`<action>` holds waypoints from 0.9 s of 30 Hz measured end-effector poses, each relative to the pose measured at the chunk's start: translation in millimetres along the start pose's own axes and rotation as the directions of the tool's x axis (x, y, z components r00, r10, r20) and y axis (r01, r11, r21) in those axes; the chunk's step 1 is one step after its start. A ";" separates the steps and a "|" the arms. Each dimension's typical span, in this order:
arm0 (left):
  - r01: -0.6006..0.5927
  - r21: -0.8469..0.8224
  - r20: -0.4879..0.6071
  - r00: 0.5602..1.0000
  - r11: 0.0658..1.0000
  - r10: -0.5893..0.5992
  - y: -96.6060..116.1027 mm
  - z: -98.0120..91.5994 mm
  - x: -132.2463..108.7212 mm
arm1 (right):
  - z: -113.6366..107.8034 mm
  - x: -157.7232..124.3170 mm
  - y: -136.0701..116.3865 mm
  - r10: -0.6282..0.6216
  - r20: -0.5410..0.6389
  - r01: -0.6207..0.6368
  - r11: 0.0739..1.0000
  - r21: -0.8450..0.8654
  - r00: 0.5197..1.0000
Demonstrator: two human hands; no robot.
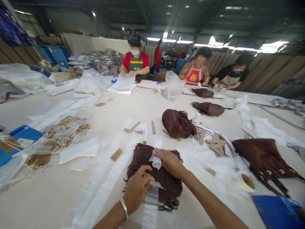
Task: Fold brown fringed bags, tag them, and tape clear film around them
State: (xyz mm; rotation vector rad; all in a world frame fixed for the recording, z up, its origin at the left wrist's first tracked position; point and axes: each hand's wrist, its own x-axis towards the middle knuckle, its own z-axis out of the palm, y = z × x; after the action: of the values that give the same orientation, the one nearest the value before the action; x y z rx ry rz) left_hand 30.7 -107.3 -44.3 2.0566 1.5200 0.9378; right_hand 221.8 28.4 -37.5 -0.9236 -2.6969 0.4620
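At the far left a blue tray (pixel 23 135) is sitting at the table (pixel 47 197) edge, holding card tags and string. Just beside it a loose pile of brown tags (pixel 64 130) is lying among white paper sheets. A long clear plastic strip (pixel 105 184) is running diagonally across the table toward the near edge.

Near the middle, the fringed bag (pixel 143 159), dark brown, is lying flat on the table directly in front of the person, partly over a white strip. The left hand (pixel 137 189), with a silver bracelet (pixel 124 208) at the wrist, is curling its fingers over the near left part of the bag and gripping it. The right hand (pixel 170 163) is resting on the bag's top, its fingers bending in and pinching a wad of white paper (pixel 156 160) against the bag.

Beyond the hands a second brown bag (pixel 177 122) is lying on its side, with card strips (pixel 214 144) scattering to its right. Farther back two more bags (pixel 208 108) are lying near the far edge.

To the right a larger brown bag (pixel 264 159) with metal eyelets is lying open, a tape roll (pixel 245 183) is sitting just beside it, and another blue tray (pixel 276 211) is showing at the lower right corner.

Across the table three co-workers are working: one in a green apron (pixel 136 62), one in a red apron (pixel 196 71), one in a dark top (pixel 232 76).
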 end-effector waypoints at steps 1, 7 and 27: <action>-0.061 0.053 -0.007 0.998 0.997 0.061 0.0 0.7 -0.6 | 5.6 -1.0 -4.2 0.001 -0.022 -0.002 0.997 -0.081 1.000; -0.247 0.354 0.053 0.968 0.902 0.244 -4.0 13.7 -0.8 | 26.4 -2.8 -19.9 -0.029 -0.086 -0.006 0.924 -0.381 0.996; -0.132 0.172 -0.071 0.987 0.976 0.146 -9.4 13.2 -3.1 | 13.0 -8.6 -22.0 -0.086 0.005 0.085 0.972 -0.221 0.996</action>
State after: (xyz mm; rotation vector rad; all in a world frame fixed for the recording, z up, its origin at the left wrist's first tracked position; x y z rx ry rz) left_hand 33.4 -106.4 -60.5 2.2938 1.5606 0.9883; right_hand 212.0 3.8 -42.4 -0.8568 -2.8112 0.1433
